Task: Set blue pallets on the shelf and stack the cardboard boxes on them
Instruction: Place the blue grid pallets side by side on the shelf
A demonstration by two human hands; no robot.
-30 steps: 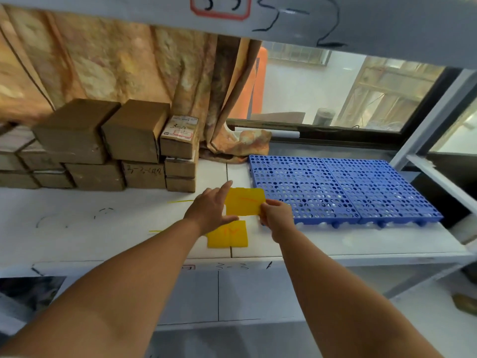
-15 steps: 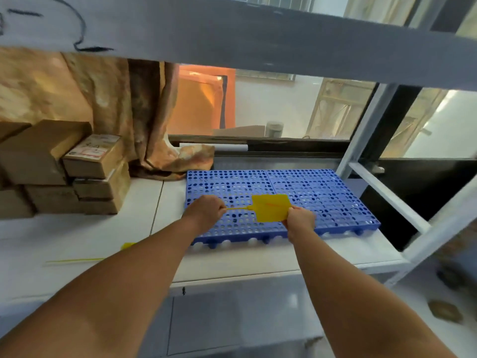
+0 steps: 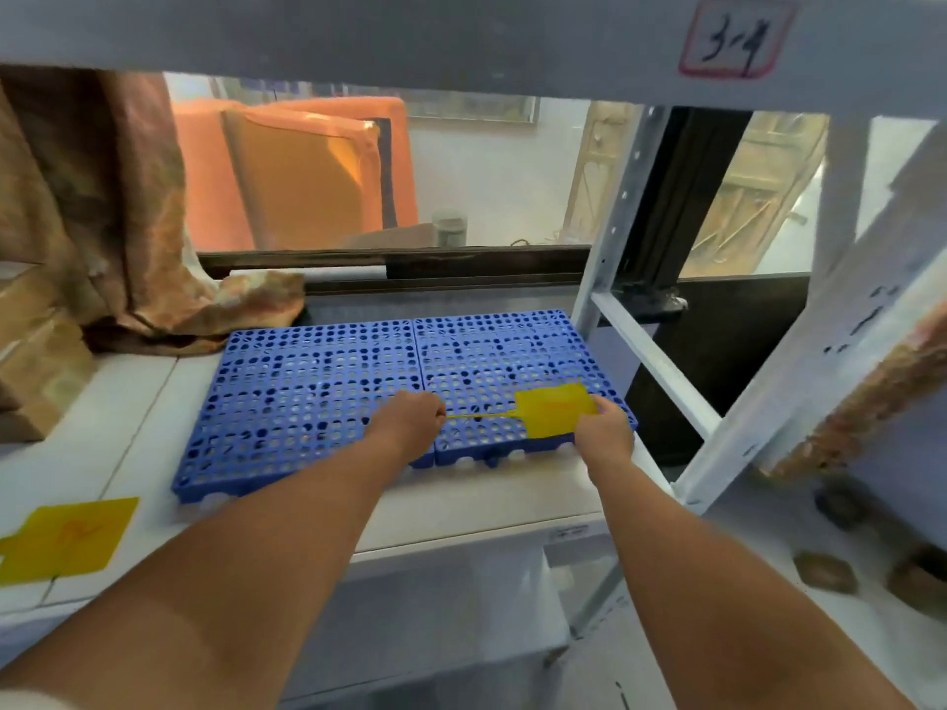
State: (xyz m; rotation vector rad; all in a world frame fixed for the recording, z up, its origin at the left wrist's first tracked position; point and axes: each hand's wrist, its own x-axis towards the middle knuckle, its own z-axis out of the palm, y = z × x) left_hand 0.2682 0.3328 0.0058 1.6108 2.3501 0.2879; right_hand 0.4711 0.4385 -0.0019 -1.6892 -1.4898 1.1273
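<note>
As the person leans toward the rack, two bare forearms reach out over the front lip of the white shelf [image 3: 487, 504]. Nearest, off to the left on the shelf board, a second yellow tag [image 3: 71, 538] lies flat and apart from everything else.

A little further in, both hands share one yellow tag [image 3: 553, 409], a flat yellow card with a thin stem running out of its left side. The left hand [image 3: 410, 422] is closed into a loose fist, its fingers curled round the end of that stem. The right hand [image 3: 604, 433] pinches the card's lower right corner between thumb and fingers. The tag sits low over the front right corner of the pallets; whether it touches the grid I cannot tell.

Under the hands, the two blue pallets lie flat on the shelf, side by side with their edges touching: the left pallet [image 3: 302, 386] and the right pallet [image 3: 512, 351]. Their perforated tops carry nothing but the tag and the hands. The right one ends close to the white upright post [image 3: 615, 222] of the rack.

Far left, at the edge of view, the cardboard boxes [image 3: 36, 361] stand stacked on the bare shelf board, beside the pallets and not on them. Behind them a brown patterned cloth [image 3: 102, 222] hangs down and bunches on the shelf near the left pallet's back corner.

Beyond is a window with an orange panel [image 3: 307, 171] outside. Overhead, the upper beam bears a hand-drawn label [image 3: 733, 38] boxed in red.
</note>
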